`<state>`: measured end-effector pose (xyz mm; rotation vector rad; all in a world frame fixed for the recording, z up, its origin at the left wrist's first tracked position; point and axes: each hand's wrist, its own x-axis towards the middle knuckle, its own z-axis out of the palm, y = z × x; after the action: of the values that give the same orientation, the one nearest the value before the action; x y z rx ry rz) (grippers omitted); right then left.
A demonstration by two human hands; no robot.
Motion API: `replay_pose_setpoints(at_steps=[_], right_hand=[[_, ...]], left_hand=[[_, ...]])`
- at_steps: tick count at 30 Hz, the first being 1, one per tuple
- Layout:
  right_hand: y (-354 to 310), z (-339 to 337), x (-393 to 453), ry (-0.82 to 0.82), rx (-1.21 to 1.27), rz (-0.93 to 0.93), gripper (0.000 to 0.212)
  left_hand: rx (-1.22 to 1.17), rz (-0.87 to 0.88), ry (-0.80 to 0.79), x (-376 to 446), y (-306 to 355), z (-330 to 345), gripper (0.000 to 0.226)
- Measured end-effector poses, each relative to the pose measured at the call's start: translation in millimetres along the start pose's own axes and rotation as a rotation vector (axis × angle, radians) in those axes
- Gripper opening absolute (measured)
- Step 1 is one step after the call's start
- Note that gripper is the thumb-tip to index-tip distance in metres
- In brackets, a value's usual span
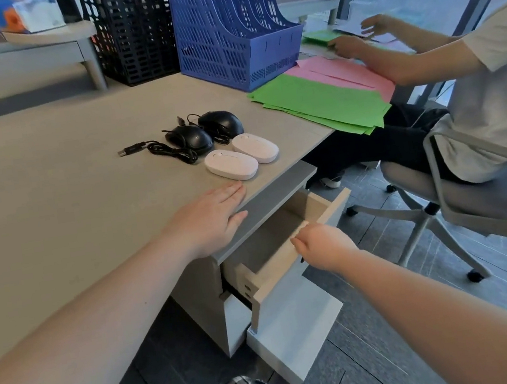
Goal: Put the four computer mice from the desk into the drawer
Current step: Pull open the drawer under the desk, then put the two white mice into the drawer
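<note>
Two white wireless mice, one nearer (pixel 231 165) and one farther (pixel 255 147), lie side by side near the desk's front edge. Behind them sit two black wired mice, left (pixel 193 138) and right (pixel 222 124), with tangled cables and a USB plug (pixel 131 149). My left hand (pixel 213 220) rests flat on the desk edge just in front of the white mice, holding nothing. My right hand (pixel 323 247) grips the front panel of the top drawer (pixel 274 254), which stands partly pulled out under the desk. The drawer's visible inside looks bare.
A blue file rack (pixel 231 30) and a black one (pixel 133 32) stand at the back of the desk (pixel 48 189). Green (pixel 321 102) and pink (pixel 343 73) papers lie to the right. Another person sits on a swivel chair (pixel 477 201) at right.
</note>
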<state>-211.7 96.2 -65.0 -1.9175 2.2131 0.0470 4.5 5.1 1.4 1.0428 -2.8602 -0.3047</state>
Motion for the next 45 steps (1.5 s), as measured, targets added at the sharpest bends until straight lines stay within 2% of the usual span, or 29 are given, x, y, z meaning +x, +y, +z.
replay_pose_setpoints(at_steps=[9, 19, 24, 28, 30, 33, 38, 40, 42, 45], right_hand=[[33, -6, -52, -0.113, -0.115, 0.17, 0.044], [56, -4, -73, -0.138, -0.131, 0.3, 0.048], [47, -6, -57, -0.123, -0.151, 0.226, 0.049], [36, -16, -35, -0.095, -0.149, 0.143, 0.047], [31, -23, -23, -0.066, -0.138, 0.114, 0.044], [19, -40, -5, 0.058, -0.075, 0.097, 0.043], [-5, -76, 29, 0.493, 0.145, 0.024, 0.039], [-14, -86, 45, 0.593, 0.203, -0.016, 0.029], [-23, -97, 63, 0.588, 0.258, -0.026, 0.026], [-35, -109, 90, 0.462, 0.325, -0.015, 0.041]], left_hand=[[0.007, -0.012, -0.001, -1, 3, -2, 0.056], [-0.011, 0.011, 0.026, 2, 0, 1, 0.055], [-0.136, -0.005, 0.133, 3, 0, -2, 0.044], [-0.106, 0.007, 0.342, 7, -1, -7, 0.038], [-0.063, -0.021, 0.428, 14, -4, -10, 0.038], [-0.024, -0.144, 0.402, 28, -10, -17, 0.055], [0.044, -0.329, 0.321, 44, -28, -27, 0.081], [0.014, -0.39, 0.287, 47, -30, -29, 0.089], [-0.065, -0.436, 0.255, 51, -27, -30, 0.097], [-0.144, -0.453, 0.239, 58, -18, -34, 0.103]])
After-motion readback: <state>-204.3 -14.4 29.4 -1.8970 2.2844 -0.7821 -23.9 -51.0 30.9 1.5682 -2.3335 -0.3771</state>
